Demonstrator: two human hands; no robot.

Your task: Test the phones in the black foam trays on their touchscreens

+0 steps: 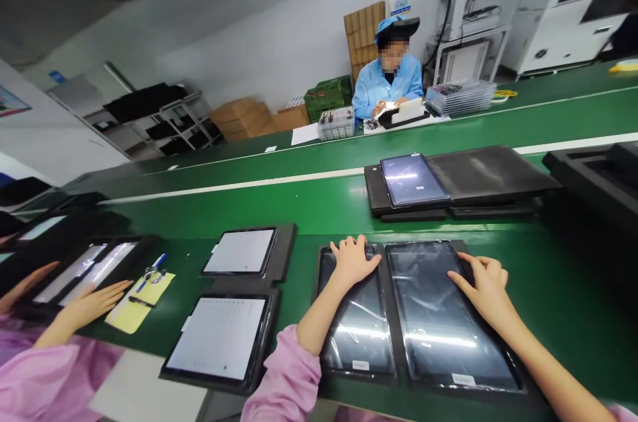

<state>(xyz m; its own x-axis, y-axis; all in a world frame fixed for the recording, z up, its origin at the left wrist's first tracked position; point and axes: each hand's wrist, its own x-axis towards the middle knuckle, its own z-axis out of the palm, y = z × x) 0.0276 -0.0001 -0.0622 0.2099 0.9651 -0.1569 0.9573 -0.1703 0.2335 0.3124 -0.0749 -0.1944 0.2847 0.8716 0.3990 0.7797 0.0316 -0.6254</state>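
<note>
Two dark-screened tablets lie side by side on black foam in front of me, each with a small white label at its near end. Over the far end of the left tablet rests my left hand, fingers spread and thumb out to the right. My right hand touches the right tablet at its far right corner, thumb and index finger apart, the other fingers loosely bent. Left of my forearm, two tablets with lit white screens, a farther one and a nearer one, lie on dark foam.
Beyond my hands, a blue-filmed tablet lies on black foam sheets. Black foam trays stand at right. At left, a co-worker's hands touch tablets near a yellow paper with pens. Another person in blue sits across the green bench.
</note>
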